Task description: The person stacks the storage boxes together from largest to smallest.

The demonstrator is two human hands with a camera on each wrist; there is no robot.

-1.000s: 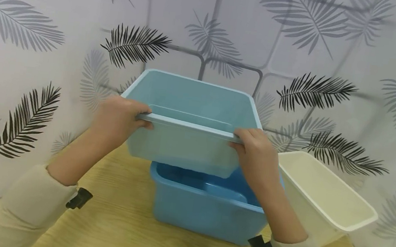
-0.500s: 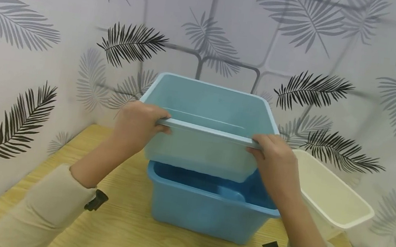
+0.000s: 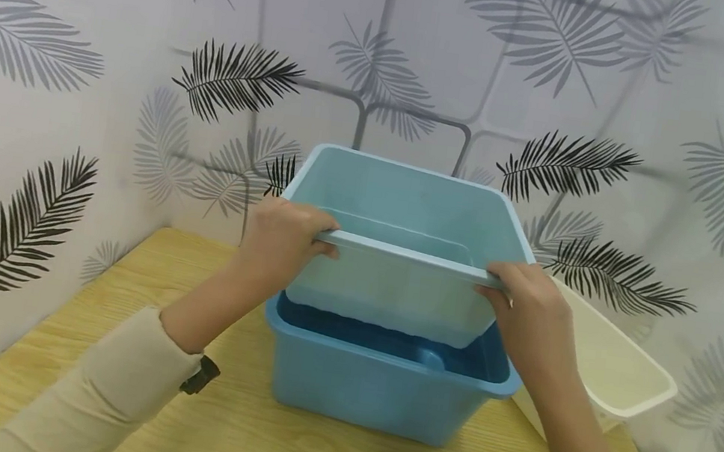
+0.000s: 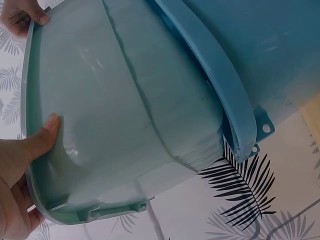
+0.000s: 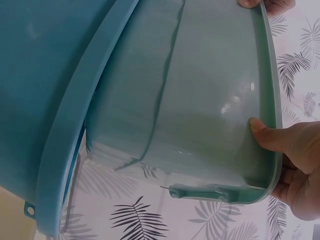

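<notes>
Both hands hold a light blue-green plastic storage bin (image 3: 395,290) by its near rim, thumbs against the outer wall and fingers over the lip. My left hand (image 3: 285,243) grips the left part of that rim, my right hand (image 3: 531,307) the right part. Below it, upright on the table, stands a darker blue bin (image 3: 375,393). In both wrist views, the lower end of the light bin (image 4: 115,100) dips inside the rim of the blue bin (image 5: 65,130). The light bin's inside shows no contents.
Right of the blue bin, a cream bin (image 3: 617,355) stands at an angle on the wood-grain table (image 3: 195,424), partly behind the right arm. Behind the table rises a wall (image 3: 438,47) covered in leaf-patterned paper.
The light bin has shifted right and slightly down with both hands on its rim, coming more squarely over the blue bin. The blue and cream bins stay in place.
</notes>
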